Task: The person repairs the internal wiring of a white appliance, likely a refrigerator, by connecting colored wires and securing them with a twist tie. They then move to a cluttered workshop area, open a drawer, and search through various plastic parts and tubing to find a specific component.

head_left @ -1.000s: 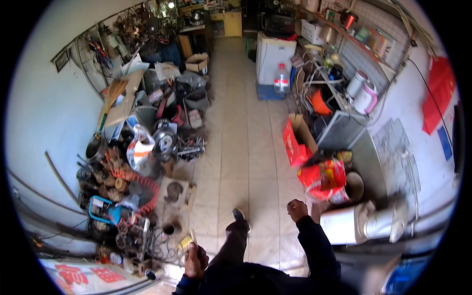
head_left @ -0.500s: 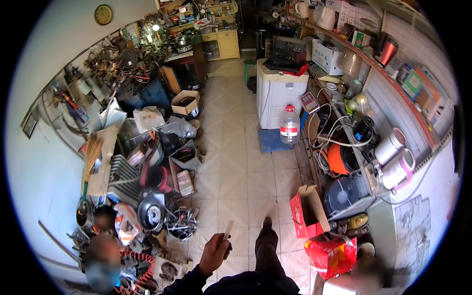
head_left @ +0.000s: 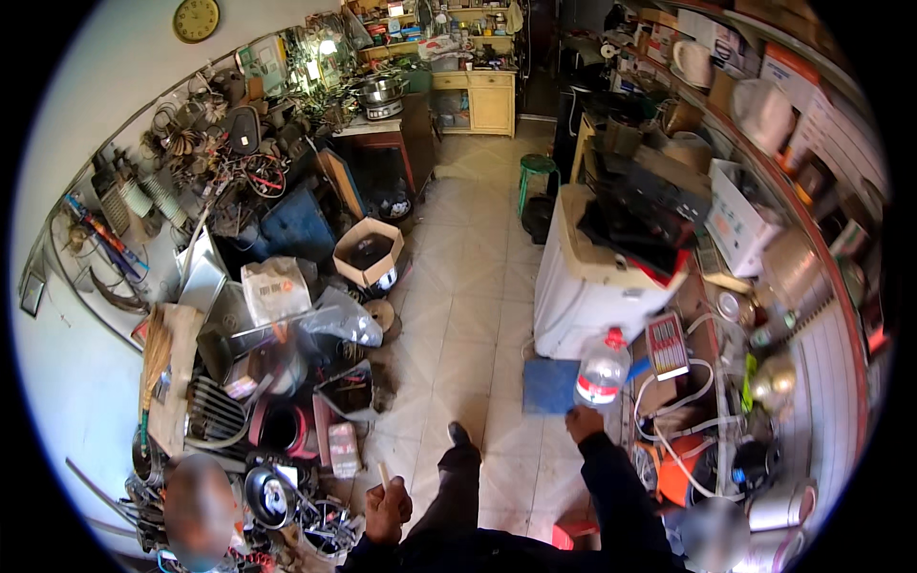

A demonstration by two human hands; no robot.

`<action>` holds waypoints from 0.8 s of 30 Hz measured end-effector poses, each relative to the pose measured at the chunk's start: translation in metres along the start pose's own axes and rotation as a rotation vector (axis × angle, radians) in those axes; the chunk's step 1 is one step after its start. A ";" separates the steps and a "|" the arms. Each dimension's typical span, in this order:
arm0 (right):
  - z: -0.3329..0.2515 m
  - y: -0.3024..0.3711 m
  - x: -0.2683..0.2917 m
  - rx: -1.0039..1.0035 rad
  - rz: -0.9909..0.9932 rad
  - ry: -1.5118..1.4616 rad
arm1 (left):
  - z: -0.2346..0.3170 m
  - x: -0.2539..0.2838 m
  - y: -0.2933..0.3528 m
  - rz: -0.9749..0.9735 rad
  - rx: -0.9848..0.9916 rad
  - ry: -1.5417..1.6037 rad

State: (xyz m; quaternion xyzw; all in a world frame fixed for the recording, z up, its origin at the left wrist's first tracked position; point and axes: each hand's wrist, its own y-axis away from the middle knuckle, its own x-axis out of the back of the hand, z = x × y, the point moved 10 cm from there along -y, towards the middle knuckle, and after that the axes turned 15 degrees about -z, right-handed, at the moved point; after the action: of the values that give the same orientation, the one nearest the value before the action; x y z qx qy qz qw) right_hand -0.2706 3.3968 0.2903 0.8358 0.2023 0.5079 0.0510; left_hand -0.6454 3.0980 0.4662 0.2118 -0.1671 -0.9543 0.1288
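My left hand (head_left: 389,512), low in the middle, is closed around a thin pale strip (head_left: 384,474) that sticks up from its fingers. My right hand (head_left: 585,421) reaches forward on the right side with its fingers curled in, and nothing shows in it. Just beyond that hand stands a large clear plastic bottle (head_left: 600,371) with a red cap and a red-and-white label. In this view the hand's top comes close to the bottle's base; I cannot tell whether they touch. One of my feet (head_left: 459,435) is stepping forward on the tiled floor.
A white appliance (head_left: 573,296) with dark devices on top stands on the right, a blue mat (head_left: 551,387) before it. Clutter lines the left: an open cardboard box (head_left: 369,252), a metal bowl (head_left: 270,496), a broom (head_left: 156,353). A green stool (head_left: 537,166) stands farther back.
I have moved forward, bringing the appliance and bottle nearer. My right hand has come into view by the bottle. The left hand still holds the strip, now lower.
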 end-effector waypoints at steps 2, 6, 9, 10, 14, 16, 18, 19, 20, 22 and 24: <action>-0.089 -0.092 0.090 0.185 0.173 -0.247 | 0.002 0.017 -0.096 0.111 0.080 0.045; -0.164 -0.238 0.129 0.281 0.049 -0.286 | 0.102 -0.030 -0.307 -0.011 0.138 -0.126; -0.175 -0.306 0.135 0.120 -0.246 -0.485 | 0.195 -0.086 -0.452 -0.109 0.088 -0.197; -0.173 -0.330 0.138 0.125 -0.258 -0.492 | 0.232 -0.115 -0.498 -0.285 0.009 -0.144; -0.156 -0.470 0.150 0.070 -0.293 -0.594 | 0.294 -0.147 -0.700 -0.386 0.032 -0.135; -0.125 -0.565 0.152 -0.074 -0.298 -0.705 | 0.307 -0.153 -0.808 -0.373 0.066 -0.253; -0.121 -0.674 0.180 -0.126 -0.267 -0.705 | 0.313 -0.155 -0.909 -0.336 0.100 -0.203; -0.122 -0.733 0.199 -0.149 -0.251 -0.704 | 0.320 -0.158 -0.957 -0.303 0.141 -0.197; -0.129 -0.793 0.226 -0.097 -0.202 -0.643 | 0.330 -0.164 -0.999 -0.289 0.181 -0.187; -0.149 -0.912 0.278 -0.001 -0.139 -0.512 | 0.370 -0.164 -1.079 -0.245 0.156 -0.247; -0.213 -1.017 0.357 0.174 -0.098 -0.465 | 0.424 -0.157 -1.153 -0.170 0.083 -0.295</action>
State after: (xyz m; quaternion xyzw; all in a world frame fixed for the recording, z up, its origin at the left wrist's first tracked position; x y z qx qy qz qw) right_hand -0.6034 4.4384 0.3922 0.9207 0.2683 0.2794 0.0484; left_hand -0.8991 4.3103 0.4547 0.0878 -0.2050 -0.9747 0.0127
